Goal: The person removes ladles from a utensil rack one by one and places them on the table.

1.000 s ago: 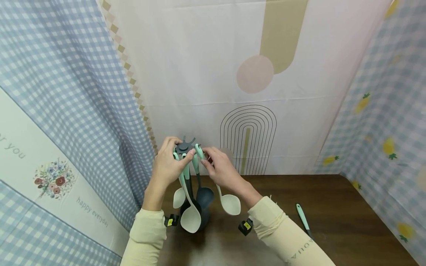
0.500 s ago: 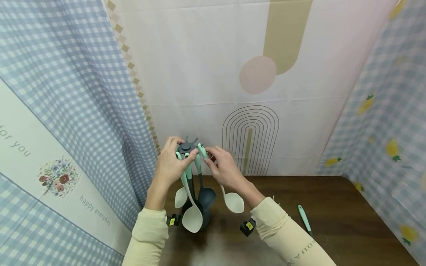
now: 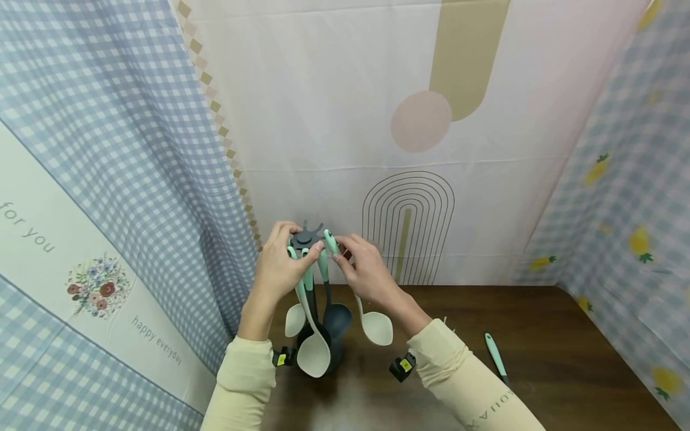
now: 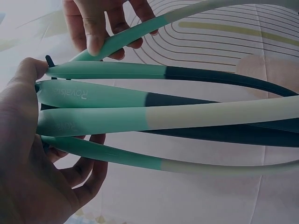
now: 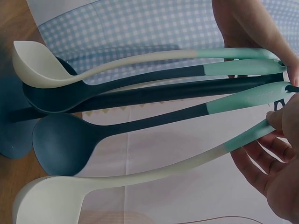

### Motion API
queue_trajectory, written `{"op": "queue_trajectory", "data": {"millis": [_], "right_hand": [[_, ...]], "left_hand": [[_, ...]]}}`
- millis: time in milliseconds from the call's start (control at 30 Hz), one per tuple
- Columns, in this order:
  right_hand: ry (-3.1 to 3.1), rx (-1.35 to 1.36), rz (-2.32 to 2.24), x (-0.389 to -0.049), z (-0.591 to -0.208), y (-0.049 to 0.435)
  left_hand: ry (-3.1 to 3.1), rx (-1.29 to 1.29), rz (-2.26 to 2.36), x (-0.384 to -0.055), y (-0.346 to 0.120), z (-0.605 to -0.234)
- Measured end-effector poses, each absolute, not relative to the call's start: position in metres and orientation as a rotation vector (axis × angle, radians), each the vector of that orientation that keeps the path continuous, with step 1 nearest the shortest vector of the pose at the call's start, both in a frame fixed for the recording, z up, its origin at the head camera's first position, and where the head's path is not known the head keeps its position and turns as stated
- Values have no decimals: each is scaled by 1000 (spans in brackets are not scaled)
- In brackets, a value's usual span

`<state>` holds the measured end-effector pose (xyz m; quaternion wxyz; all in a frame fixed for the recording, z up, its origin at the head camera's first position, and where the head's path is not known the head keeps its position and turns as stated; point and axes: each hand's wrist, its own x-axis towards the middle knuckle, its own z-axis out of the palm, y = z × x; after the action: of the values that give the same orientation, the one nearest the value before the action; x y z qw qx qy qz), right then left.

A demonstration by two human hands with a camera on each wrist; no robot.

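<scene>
Right hand (image 3: 366, 270) is pinching a white ladle (image 3: 377, 328) while left hand (image 3: 277, 263) is gripping a grey utensil rack (image 3: 305, 237), lower centre of the frame.

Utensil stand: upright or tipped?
Upright: its base sits on the table, the pole rises to the hooked top, and utensils hang heads-down around it.

Arms (image 3: 245, 374) stretched forward; left hand (image 3: 277, 263) gripping, thumb (image 3: 310, 254) pointing rightward; right hand (image 3: 368, 269) (just beside it) pinching.
</scene>
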<state>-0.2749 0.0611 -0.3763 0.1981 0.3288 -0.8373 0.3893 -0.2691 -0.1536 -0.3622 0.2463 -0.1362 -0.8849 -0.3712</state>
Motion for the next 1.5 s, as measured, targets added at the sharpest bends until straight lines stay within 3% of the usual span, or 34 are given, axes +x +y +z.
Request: {"op": "queue_trajectory", "data": {"millis": [1500], "right_hand": [[-2265, 870, 1105, -269, -365, 79]], "left_hand": [[-2389, -401, -1060, -269, -154, -362]]}}
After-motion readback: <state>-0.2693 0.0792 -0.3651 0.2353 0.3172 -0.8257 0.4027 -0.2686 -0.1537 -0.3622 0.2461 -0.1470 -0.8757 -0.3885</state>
